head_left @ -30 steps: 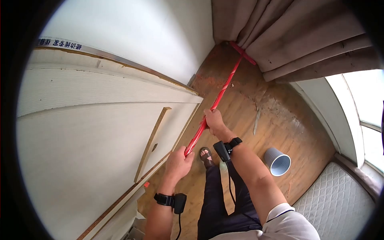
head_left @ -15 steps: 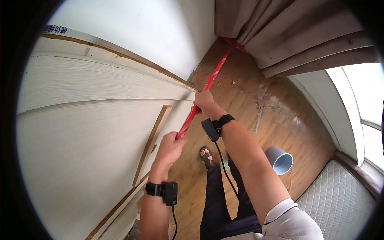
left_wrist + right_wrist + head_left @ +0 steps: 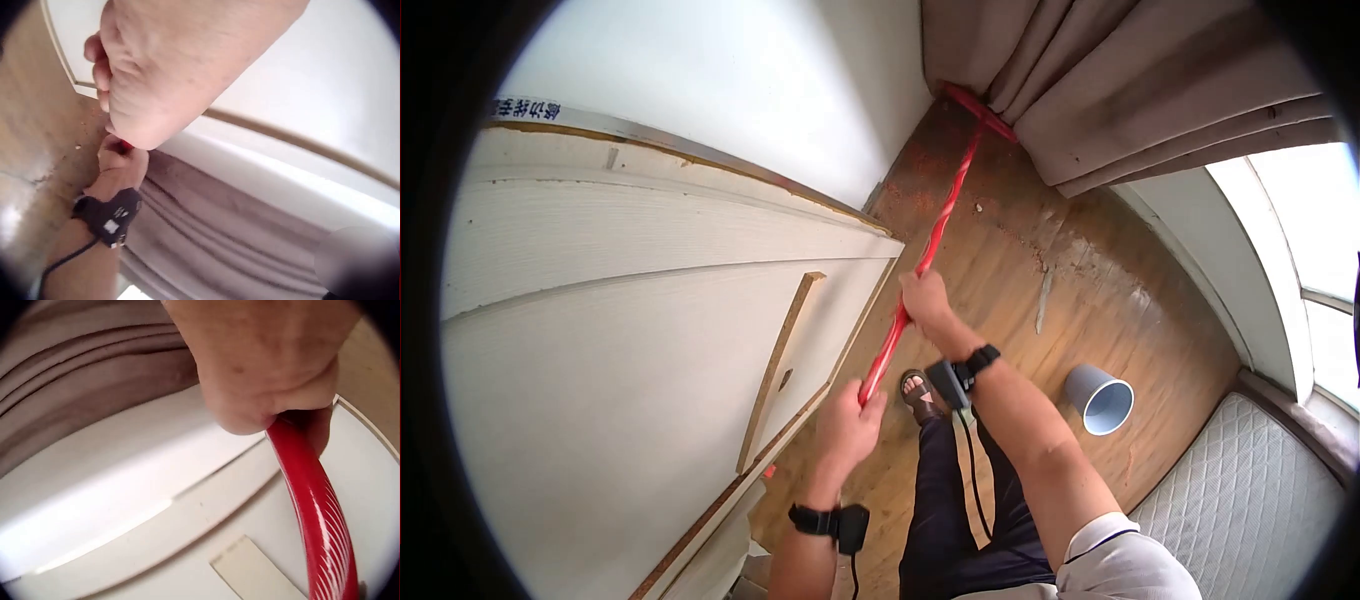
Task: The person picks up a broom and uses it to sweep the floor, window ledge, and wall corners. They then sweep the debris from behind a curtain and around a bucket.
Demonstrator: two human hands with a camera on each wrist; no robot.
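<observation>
A red pole with pale streaks slants across the head view, its red crosspiece lying on the floor against the curtain's hem. Fingers curled, my left hand grips the pole's near end. Farther up, my right hand holds it around the shaft. In the right wrist view the pole runs out of the curled right hand. The left wrist view shows the left hand large, its grip mostly hidden, with the right hand beyond.
Left stands a white panel with a wooden strip. Brown curtains hang at the upper right. A grey bin lies tipped near a quilted mattress. Debris and a thin flat piece lie on the wooden floor.
Over the last second the pole and both hands moved up and left, then back down toward the body. The crosspiece ends slightly farther left, by the corner. Both grips stay on the pole.
</observation>
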